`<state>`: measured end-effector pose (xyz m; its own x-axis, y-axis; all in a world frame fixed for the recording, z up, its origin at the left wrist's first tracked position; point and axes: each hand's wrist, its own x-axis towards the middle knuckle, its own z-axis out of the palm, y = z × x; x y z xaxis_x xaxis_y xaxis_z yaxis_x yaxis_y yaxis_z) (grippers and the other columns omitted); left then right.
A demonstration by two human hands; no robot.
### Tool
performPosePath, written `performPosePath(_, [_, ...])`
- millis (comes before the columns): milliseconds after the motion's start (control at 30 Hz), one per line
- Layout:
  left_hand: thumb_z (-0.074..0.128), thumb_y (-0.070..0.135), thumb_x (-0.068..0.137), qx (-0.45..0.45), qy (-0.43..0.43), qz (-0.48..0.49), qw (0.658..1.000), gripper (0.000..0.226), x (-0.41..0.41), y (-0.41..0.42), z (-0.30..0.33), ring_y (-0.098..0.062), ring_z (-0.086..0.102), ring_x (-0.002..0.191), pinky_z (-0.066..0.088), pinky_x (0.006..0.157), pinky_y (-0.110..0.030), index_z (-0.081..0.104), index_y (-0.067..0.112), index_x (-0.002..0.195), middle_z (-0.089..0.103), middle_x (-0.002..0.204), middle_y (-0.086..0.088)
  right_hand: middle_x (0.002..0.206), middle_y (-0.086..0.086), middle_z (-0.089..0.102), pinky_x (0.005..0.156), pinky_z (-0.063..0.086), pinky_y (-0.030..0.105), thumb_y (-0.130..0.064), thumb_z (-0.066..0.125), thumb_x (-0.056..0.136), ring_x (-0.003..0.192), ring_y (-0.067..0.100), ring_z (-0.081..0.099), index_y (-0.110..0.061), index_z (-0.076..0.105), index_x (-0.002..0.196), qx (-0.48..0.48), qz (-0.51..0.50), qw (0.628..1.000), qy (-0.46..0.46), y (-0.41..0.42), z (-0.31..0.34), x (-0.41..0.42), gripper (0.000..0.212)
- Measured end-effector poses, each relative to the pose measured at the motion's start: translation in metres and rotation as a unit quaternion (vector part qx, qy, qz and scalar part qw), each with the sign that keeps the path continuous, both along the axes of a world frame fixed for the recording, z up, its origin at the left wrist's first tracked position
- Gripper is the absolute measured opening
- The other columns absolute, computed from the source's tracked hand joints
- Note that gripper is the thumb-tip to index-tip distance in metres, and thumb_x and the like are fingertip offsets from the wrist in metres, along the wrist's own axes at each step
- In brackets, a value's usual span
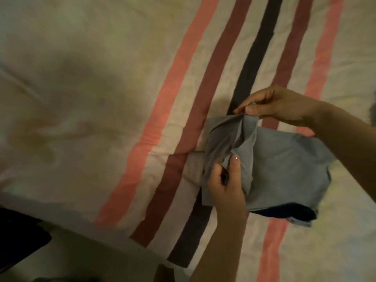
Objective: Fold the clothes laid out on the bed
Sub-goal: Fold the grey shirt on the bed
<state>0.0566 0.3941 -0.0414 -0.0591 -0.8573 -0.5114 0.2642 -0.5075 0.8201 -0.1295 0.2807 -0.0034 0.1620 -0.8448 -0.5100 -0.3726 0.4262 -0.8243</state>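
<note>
A light blue-grey garment point(284, 165) lies partly folded on the striped bed cover point(122, 78), right of centre. Its ribbed edge is lifted in a ridge between my two hands. My left hand point(225, 184) grips the near end of that ribbed edge, thumb on top. My right hand point(274, 104) pinches the far end between thumb and fingers. Under the garment's near edge a dark navy piece of clothing point(284, 212) shows, with a pale blue bit at its corner.
The cover has pink, maroon and dark stripes running diagonally. The bed's edge point(81, 220) runs across the lower left, with a dark object point(18, 239) beyond it. A dark shape point(372, 112) sits at the right border.
</note>
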Motion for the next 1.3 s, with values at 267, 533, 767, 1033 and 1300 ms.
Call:
performPosePath(267, [0.068, 0.019, 0.084, 0.108, 0.028, -0.051, 0.992, 0.010, -0.053, 0.039, -0.033, -0.004, 0.067, 0.090, 0.052, 0.074, -0.016, 0.073, 0.027, 0.089, 0.074, 0.093, 0.009, 0.094, 0.010, 0.069, 0.078, 0.051, 0.015, 0.001, 0.061, 0.084, 0.082, 0.004, 0.065, -0.003, 0.067, 0.105, -0.037, -0.104, 0.993, 0.030, 0.069, -0.040, -0.050, 0.022])
performPosePath(533, [0.069, 0.010, 0.084, 0.114, -0.020, -0.064, 0.991, 0.016, -0.071, 0.056, -0.055, 0.001, 0.066, 0.089, 0.050, 0.071, -0.012, 0.071, 0.022, 0.094, 0.071, 0.096, 0.010, 0.101, 0.011, 0.067, 0.088, 0.049, 0.018, 0.000, 0.072, 0.076, 0.090, 0.010, 0.063, -0.003, 0.069, 0.103, -0.061, -0.106, 0.989, 0.085, 0.101, -0.066, -0.044, 0.027])
performPosePath(767, [0.070, 0.014, 0.081, 0.053, -0.014, -0.108, 0.993, 0.038, -0.051, 0.051, -0.032, 0.006, 0.063, 0.096, 0.050, 0.073, -0.009, 0.061, 0.032, 0.113, 0.069, 0.102, 0.019, 0.114, 0.013, 0.061, 0.099, 0.043, 0.038, -0.008, 0.076, 0.075, 0.109, 0.025, 0.056, -0.009, 0.069, 0.111, -0.124, -0.037, 0.973, 0.192, 0.106, -0.063, -0.038, 0.037])
performPosePath(1033, [0.071, 0.029, 0.078, -0.067, -0.201, -0.133, 0.968, 0.046, 0.024, 0.035, -0.032, -0.003, 0.048, 0.123, 0.046, 0.099, -0.024, 0.056, 0.043, 0.119, 0.053, 0.133, 0.010, 0.127, 0.003, 0.056, 0.102, 0.035, 0.023, -0.018, 0.077, 0.076, 0.118, 0.015, 0.049, -0.016, 0.058, 0.125, -0.146, 0.004, 0.982, 0.116, 0.056, -0.046, -0.004, 0.053])
performPosePath(1300, [0.079, 0.017, 0.074, -0.003, -0.229, -0.160, 0.960, 0.060, 0.023, 0.031, -0.061, -0.014, 0.061, 0.104, 0.055, 0.082, -0.029, 0.054, 0.015, 0.129, 0.064, 0.114, -0.002, 0.124, 0.002, 0.058, 0.098, 0.039, 0.026, -0.031, 0.071, 0.081, 0.113, 0.018, 0.052, -0.013, 0.055, 0.126, -0.008, 0.052, 0.992, 0.118, 0.017, -0.075, 0.014, 0.051])
